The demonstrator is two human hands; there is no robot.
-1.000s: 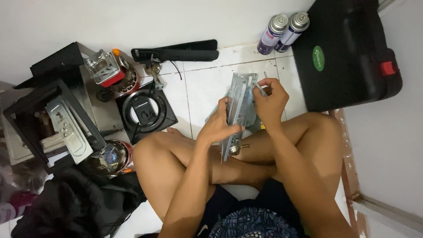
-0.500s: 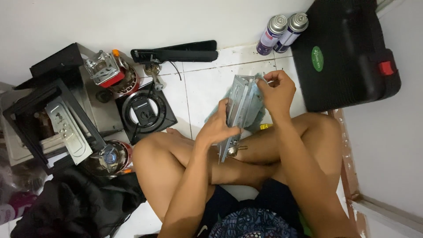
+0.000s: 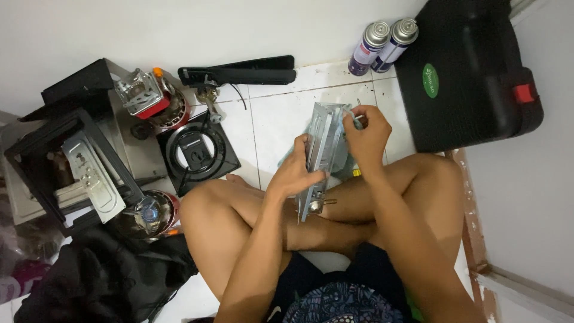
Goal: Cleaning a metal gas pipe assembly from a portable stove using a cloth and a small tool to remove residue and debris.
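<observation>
A long, narrow metal bracket (image 3: 320,152) of pale grey sheet steel stands nearly upright over the crossed legs, its top end tipped slightly toward one o'clock. Folded flanges run along its length. A small round knob with a brass-coloured fitting sits at its six o'clock end. Behind its upper half lies a pale blue cloth (image 3: 342,157).

White tiled floor (image 3: 281,119): two spray cans (image 3: 382,45), black hard case (image 3: 472,72), black square burner plate (image 3: 197,152), black cloth (image 3: 101,275).
</observation>
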